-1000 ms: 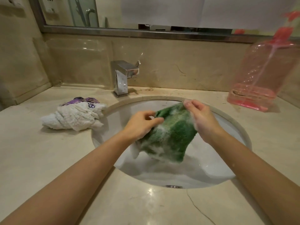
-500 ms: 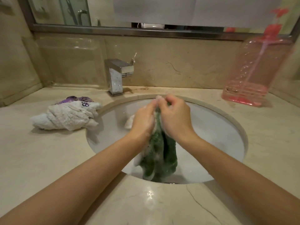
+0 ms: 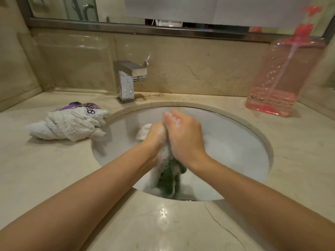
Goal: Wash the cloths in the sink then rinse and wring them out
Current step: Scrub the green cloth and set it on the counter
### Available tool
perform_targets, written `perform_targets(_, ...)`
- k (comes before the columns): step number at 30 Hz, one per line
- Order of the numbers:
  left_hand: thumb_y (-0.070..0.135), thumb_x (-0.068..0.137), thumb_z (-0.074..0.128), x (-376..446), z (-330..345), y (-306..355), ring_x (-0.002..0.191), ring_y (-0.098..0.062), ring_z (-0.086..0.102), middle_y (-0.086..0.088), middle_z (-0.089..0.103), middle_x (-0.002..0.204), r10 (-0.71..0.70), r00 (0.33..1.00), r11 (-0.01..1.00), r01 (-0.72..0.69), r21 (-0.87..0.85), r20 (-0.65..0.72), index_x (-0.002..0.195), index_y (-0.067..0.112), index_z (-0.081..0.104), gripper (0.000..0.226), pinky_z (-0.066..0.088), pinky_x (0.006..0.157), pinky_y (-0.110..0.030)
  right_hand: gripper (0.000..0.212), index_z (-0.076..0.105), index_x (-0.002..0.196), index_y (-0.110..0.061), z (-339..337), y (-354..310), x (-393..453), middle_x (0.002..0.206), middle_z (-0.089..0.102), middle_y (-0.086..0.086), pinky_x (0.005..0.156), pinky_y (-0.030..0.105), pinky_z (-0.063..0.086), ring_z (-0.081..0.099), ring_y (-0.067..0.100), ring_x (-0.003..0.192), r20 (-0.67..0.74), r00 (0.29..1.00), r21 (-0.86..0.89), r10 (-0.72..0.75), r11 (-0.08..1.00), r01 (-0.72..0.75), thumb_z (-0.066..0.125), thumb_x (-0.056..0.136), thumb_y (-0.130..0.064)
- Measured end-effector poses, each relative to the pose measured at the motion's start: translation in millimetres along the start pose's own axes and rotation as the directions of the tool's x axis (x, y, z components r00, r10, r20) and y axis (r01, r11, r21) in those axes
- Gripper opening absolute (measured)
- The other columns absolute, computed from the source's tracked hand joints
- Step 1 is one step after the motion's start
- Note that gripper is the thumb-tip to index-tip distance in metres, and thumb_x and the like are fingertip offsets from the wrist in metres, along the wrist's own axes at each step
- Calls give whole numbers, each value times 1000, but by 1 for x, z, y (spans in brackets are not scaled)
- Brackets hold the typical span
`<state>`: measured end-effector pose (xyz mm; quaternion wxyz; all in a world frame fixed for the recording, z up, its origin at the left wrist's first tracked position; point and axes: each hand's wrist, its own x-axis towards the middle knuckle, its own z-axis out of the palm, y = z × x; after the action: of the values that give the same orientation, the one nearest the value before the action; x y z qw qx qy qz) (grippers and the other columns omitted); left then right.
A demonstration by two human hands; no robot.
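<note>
A soapy green cloth (image 3: 169, 176) hangs bunched between my two hands over the white sink (image 3: 235, 142). My left hand (image 3: 154, 138) and my right hand (image 3: 183, 138) press together around its upper part, both covered in foam, and only its lower end shows below them. A bit of white cloth (image 3: 144, 133) lies in the basin behind my left hand. On the counter to the left sit a twisted white cloth (image 3: 68, 125) and a purple cloth (image 3: 79, 105) behind it.
A square chrome tap (image 3: 127, 80) stands at the back left of the basin, no water running. A pink pump bottle (image 3: 282, 77) stands at the back right. A mirror runs along the wall above. The marble counter (image 3: 163, 223) shows a crack near the front.
The green cloth was spread open between my hands a second ago. My hands have come together and bunched it, and they now sit slightly lower in the basin.
</note>
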<state>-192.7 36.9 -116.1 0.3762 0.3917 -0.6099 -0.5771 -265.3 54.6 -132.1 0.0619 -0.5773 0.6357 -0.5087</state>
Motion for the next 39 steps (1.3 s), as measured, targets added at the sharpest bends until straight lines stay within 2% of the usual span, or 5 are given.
perform_targets(16,7,103,29,5,-7,-4,46,0,53,-4,41,66,-106,993,987,100,-125,-42,66,10,39,39,40,46,-7,28,44,79,-20,0,-2,-6,67,51,4,58,35,31,48,26,66,152,977,-180,-148,968,174,35,104,-30)
perform_targets(23,6,103,32,11,-8,-1,38,-7,55,0,54,43,-241,968,948,251,-195,71,68,5,47,38,43,39,-12,35,48,82,-13,0,33,19,79,52,4,64,34,31,47,25,78,157,982,-275,107,960,-60,28,105,-29)
perform_targets(27,27,104,34,7,-10,-2,63,-18,63,-12,63,75,-292,944,915,322,-245,151,87,4,61,39,53,50,-22,31,44,75,-17,0,33,24,75,49,2,67,36,35,48,27,80,170,965,-254,198,955,-152,33,102,-28)
perform_targets(34,47,98,41,11,-31,-5,80,-22,69,-6,74,79,-171,969,984,176,-17,176,94,11,64,42,53,73,-34,31,57,103,-7,-28,40,24,100,61,12,86,41,50,58,26,96,768,575,295,282,641,-708,32,93,-22)
perform_targets(39,40,85,67,23,-48,-10,84,-20,70,-4,71,92,-67,994,953,37,301,89,100,13,64,31,56,71,-26,13,60,108,-20,-26,40,27,109,67,8,79,37,53,63,21,97,514,772,365,374,718,-592,56,96,-19)
